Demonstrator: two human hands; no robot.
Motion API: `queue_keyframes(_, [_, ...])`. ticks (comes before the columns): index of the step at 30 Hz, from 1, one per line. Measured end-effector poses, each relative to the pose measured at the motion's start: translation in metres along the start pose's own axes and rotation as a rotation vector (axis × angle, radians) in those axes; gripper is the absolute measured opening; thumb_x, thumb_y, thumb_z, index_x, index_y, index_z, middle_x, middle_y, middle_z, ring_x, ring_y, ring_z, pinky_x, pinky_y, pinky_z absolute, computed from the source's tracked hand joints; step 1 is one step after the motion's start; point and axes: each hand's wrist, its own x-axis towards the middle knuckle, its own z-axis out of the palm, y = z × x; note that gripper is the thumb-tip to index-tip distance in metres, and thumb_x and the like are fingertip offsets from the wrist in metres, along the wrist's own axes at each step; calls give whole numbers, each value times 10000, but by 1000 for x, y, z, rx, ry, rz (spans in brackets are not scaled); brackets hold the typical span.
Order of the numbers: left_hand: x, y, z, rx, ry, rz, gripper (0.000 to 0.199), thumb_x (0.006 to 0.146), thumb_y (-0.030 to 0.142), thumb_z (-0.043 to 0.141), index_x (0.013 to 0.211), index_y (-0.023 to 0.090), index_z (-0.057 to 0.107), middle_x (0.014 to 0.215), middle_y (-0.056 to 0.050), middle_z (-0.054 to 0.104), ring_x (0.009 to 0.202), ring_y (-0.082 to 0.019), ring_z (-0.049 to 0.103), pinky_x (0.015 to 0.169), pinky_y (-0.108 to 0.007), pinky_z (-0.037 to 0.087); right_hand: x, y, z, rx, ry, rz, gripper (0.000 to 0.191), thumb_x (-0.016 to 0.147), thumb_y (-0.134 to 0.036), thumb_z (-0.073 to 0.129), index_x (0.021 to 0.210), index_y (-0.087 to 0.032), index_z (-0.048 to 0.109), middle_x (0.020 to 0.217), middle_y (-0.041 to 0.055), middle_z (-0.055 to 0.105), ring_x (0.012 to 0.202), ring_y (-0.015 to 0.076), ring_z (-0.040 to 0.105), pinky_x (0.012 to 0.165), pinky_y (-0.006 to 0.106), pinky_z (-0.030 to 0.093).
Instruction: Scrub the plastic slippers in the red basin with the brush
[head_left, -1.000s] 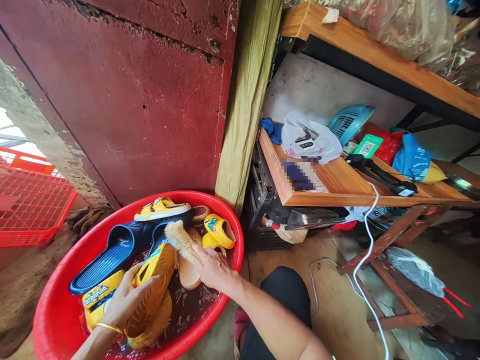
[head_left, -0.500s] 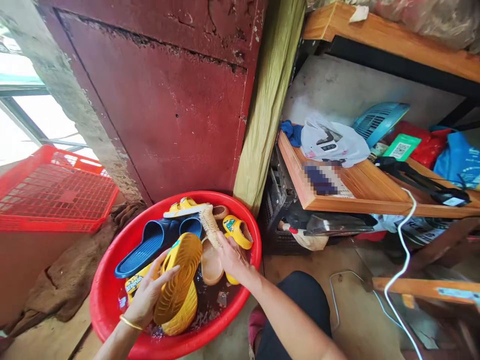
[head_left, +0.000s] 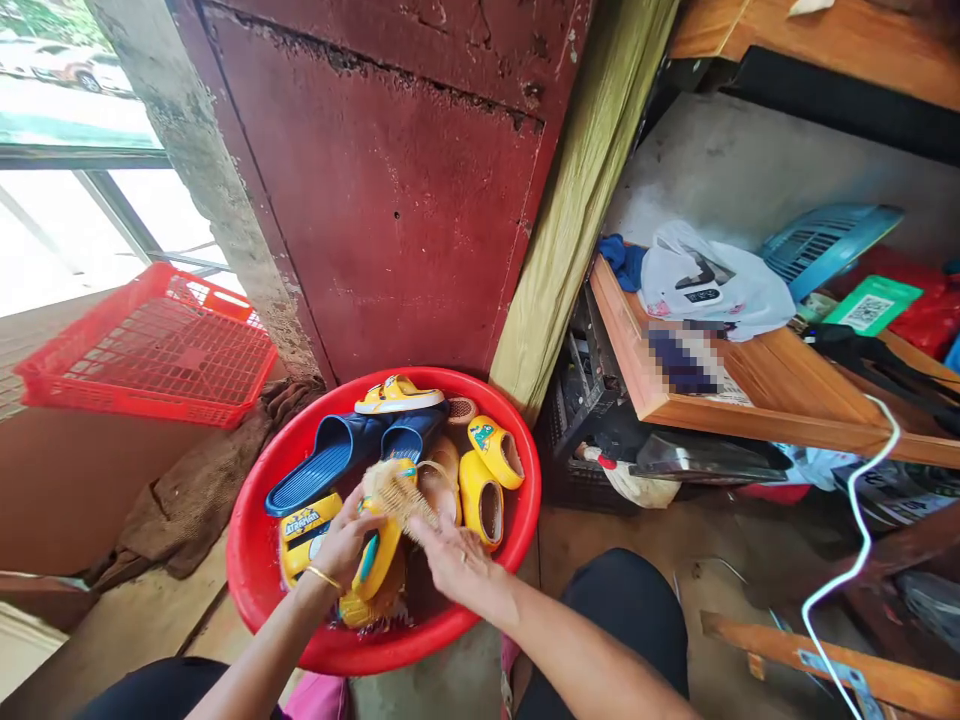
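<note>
A red plastic basin (head_left: 259,600) holds water and several sandals and clogs. My left hand (head_left: 341,545), with a bracelet at the wrist, grips a yellow sandal (head_left: 381,560) over the water. In my right hand (head_left: 461,565) is a pale scrub brush (head_left: 401,497), its head across the top of that sandal. Around them sit navy slides (head_left: 319,470), a yellow-and-white sandal (head_left: 397,395) on top at the back, beige clogs (head_left: 441,490), yellow clogs (head_left: 480,495) at the right, and a yellow slipper (head_left: 304,530) at the left. Another yellow sole lies partly hidden under the held sandal.
A red mesh crate (head_left: 150,350) stands to the left, with brown cloth (head_left: 180,510) beside the basin. Behind rises a dark red door (head_left: 390,220). At the right, a wooden shelf (head_left: 780,400) bears bags and a blue fan (head_left: 832,245); a white cable (head_left: 866,530) hangs from it.
The yellow sandal has turned from showing its sole to showing its upper. The brush has come down and left onto it. The view has shifted left.
</note>
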Motion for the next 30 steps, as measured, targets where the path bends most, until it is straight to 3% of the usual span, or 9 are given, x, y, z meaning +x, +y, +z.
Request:
queue_keyframes(3, [-6,-15,5,230,-50,127,861,737,343,613,1531,134,351,1043,-111,724,998,-296,685,896,-413,536,15,19,-14,-19,42,136,626,931,-205,455,1540,-335,383,1236,139,631,978,280,677,843,416,538])
queue_keyframes(7, [-23,-36,18,878,-237,437,774,787,217,536,1544,154,385,1341,-223,609,1288,-395,540,1122,-555,344,26,30,-26,-18,60,142,604,933,-220,464,1533,-261,408,1165,144,644,1038,282,650,894,409,523])
queue_keyframes(11, [-30,-43,17,1327,-412,440,724,784,143,519,1495,271,481,1359,-192,592,1311,-383,521,1114,-598,332,22,20,-20,-19,38,70,620,948,-259,465,1557,-283,349,1239,143,618,997,267,656,853,383,539])
queue_keyframes(16, [-30,-31,11,1328,-443,387,623,736,156,585,1356,197,636,1445,-211,549,1375,-405,463,1116,-582,354,16,18,-14,-74,-39,59,594,953,-230,459,1533,-340,387,1387,133,564,1060,290,649,923,434,507])
queue_keyframes(19, [-32,-14,4,1130,-439,399,455,849,254,521,1264,180,690,1274,-181,687,1213,-325,627,1032,-446,474,16,26,-24,-96,-35,164,613,941,-180,445,1538,-310,390,1362,154,578,1140,328,624,971,491,474])
queue_keyframes(21, [-31,-3,-9,1048,-337,417,475,961,362,356,1300,192,641,1091,-127,761,980,-245,723,909,-353,532,15,27,-32,-82,-13,185,632,949,-171,410,1564,-300,341,1348,158,581,1145,325,625,979,490,471])
queue_keyframes(22, [-29,1,-17,1020,-206,410,490,972,416,329,1296,198,626,989,-104,775,881,-237,735,855,-345,541,15,26,-36,-68,0,183,629,959,-182,394,1575,-286,318,1322,159,593,1127,316,633,970,473,480])
queue_keyframes(25, [-20,6,-39,1068,49,371,520,906,522,453,1263,174,600,979,-111,758,932,-269,725,851,-351,532,9,12,-40,-20,26,106,595,990,-244,366,1581,-272,299,1266,146,616,1056,281,652,915,402,519])
queue_keyframes(30, [-12,-4,-28,1318,-40,210,409,850,520,548,1018,169,674,1109,-180,707,1020,-317,703,880,-385,509,2,-6,-37,-78,-99,22,600,963,-205,405,1542,-354,355,1293,131,616,1007,288,672,875,430,531])
